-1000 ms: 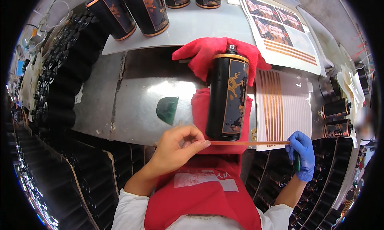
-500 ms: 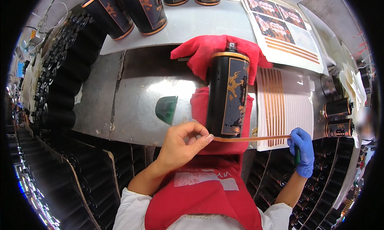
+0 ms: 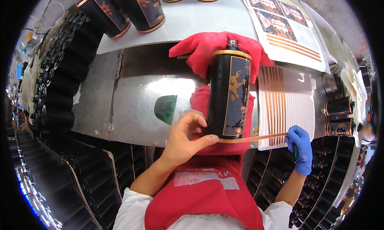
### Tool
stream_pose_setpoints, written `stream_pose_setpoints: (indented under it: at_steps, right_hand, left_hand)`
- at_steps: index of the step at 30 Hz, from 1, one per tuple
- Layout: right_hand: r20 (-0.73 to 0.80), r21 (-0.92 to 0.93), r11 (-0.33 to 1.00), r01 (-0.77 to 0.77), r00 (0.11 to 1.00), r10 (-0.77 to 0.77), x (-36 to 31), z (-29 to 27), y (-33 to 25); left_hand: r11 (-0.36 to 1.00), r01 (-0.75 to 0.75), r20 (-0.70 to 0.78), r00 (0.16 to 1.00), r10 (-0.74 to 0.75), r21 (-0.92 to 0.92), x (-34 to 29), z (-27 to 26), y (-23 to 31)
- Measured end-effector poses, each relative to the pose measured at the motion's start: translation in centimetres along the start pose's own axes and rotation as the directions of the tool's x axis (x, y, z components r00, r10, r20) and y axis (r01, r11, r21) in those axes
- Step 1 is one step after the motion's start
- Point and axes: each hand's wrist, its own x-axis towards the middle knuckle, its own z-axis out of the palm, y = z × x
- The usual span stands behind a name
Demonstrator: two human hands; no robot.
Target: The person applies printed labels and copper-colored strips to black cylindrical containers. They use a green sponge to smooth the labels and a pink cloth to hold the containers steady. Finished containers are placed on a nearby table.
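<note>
A black bottle (image 3: 218, 94) with a gold and copper design lies on red cloth, its neck pointing away from me. Along its base edge runs a thin copper-coloured strip (image 3: 256, 138), stretched taut to the right. My left hand (image 3: 189, 134) is bare; its thumb presses the strip's left end onto the base rim, with the fingers curled beside the bottle. In a blue glove, my right hand (image 3: 299, 148) pinches the other end of the strip. A dark green piece (image 3: 295, 153) shows in the same hand, mostly hidden by the palm.
Left of the bottle lies a green scraper (image 3: 165, 109) on the metal table (image 3: 136, 90). A white backing sheet (image 3: 298, 110) with several copper strips is at the right, and a printed sheet (image 3: 308, 56) lies beyond. Decorated bottles (image 3: 140, 10) stand at the back; black bottles (image 3: 60, 86) line the left.
My left thumb has moved slightly right and now presses the strip's end against the bottle's base. My right hand has shifted a little left and up, still holding the strip.
</note>
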Motion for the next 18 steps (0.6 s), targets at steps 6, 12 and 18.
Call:
stream_pose_setpoints:
  at_steps: [6, 12, 18]
  right_hand:
    - [0.043, 0.003, 0.999, 0.032, 0.999, -0.032, 1.1, 0.0, 1.0]
    - [0.053, 0.009, 0.999, 0.034, 0.998, -0.034, 1.5, 0.1, 1.1]
    - [0.065, -0.047, 0.998, 0.052, 0.997, -0.049, 2.2, 0.2, 1.3]
  left_hand:
    - [0.995, 0.068, 0.041, 0.997, -0.065, -0.075, 0.4, -0.5, -0.1]
    - [0.984, 0.131, 0.018, 0.991, -0.13, -0.122, 0.8, -1.8, -1.1]
    - [0.532, -0.566, 0.193, 0.777, 0.598, 0.629, 0.7, 3.5, 3.0]
